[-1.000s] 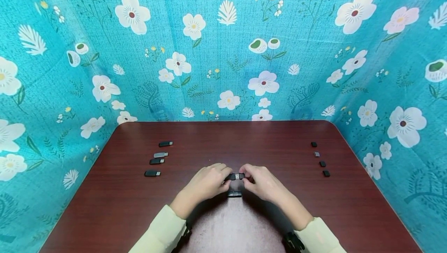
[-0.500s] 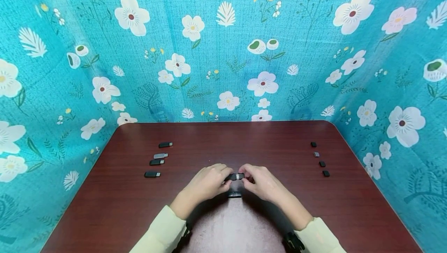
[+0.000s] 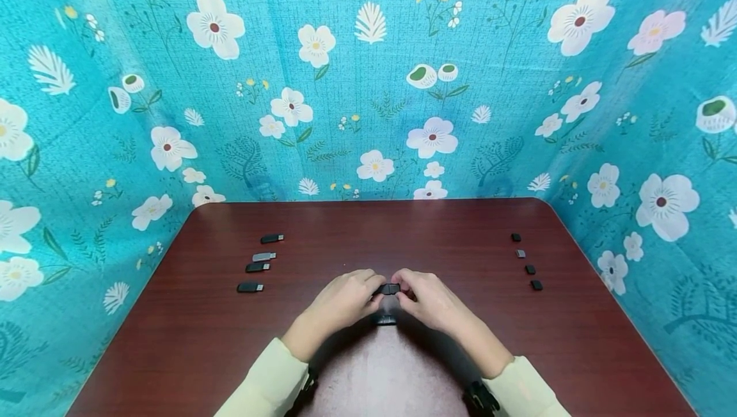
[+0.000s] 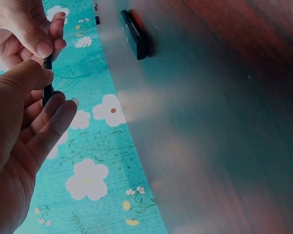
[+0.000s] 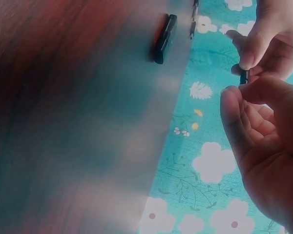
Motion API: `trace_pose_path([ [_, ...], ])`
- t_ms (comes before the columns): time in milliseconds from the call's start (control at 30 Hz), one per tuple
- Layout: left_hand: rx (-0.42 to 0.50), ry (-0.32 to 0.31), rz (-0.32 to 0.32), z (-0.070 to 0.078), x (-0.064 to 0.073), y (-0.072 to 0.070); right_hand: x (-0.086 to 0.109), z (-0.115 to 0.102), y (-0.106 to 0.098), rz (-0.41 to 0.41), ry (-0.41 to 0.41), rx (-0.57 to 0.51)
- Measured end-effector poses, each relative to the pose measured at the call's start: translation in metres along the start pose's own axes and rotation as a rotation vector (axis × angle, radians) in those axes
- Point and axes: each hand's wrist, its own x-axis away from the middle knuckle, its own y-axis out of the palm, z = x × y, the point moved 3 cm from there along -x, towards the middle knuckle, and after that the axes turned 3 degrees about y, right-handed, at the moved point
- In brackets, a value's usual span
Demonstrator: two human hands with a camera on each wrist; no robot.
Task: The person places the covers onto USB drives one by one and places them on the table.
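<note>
The black stick (image 3: pixel 384 290) you are working on is lifted off the table (image 3: pixel 380 228), level, near the middle and between your two hands. Its cap (image 3: pixel 394 288) meets the end of the body, and the plug is hidden from view (how deep it sits inside, you cannot tell from here).

Your left hand (image 3: pixel 347 300) pinches the body between thumb and fingertips. Your right hand (image 3: pixel 430 298) has the cap in its grip, thumb against the fingers. So both grips are pressed together on their pieces.

Just nearer to you, on the table, lies a second stick (image 4: pixel 135 36), black, apart from both hands.

Off to your left, four sticks lie in a loose column with their metal plugs bare and pointing right: a far black stick (image 3: pixel 272 238), a grey stick (image 3: pixel 264 256), a middle black stick (image 3: pixel 257 267) close beside it, and a near black stick (image 3: pixel 250 287).

Off to your right lie four loose caps: a far black cap (image 3: pixel 515 237), a grey cap (image 3: pixel 521 253), a middle black cap (image 3: pixel 530 269) and a near black cap (image 3: pixel 537 285) (their insides are too small to make out).

Behind the table hangs a turquoise flowered curtain (image 3: pixel 322 148).
</note>
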Motion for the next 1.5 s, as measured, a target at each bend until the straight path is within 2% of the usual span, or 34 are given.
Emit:
trace_pose_path([
  [500, -0.006, 0.022, 0.058, 0.001, -0.004, -0.002, -0.001, -0.006, -0.002, 0.074, -0.071, 0.079],
  [700, -0.012, 0.032, 0.060, 0.001, -0.005, -0.003, -0.001, -0.008, -0.003, 0.080, -0.069, 0.084],
  [967, 0.046, 0.011, 0.001, -0.001, -0.004, 0.000, 0.001, -0.002, 0.002, 0.056, -0.055, 0.064],
  [1200, 0.100, -0.060, -0.090, -0.003, -0.004, 0.014, 0.002, 0.007, 0.011, 0.011, -0.027, 0.054],
  [1500, 0.125, -0.114, -0.120, -0.003, -0.005, 0.016, 0.000, 0.014, 0.017, -0.013, -0.013, 0.052],
])
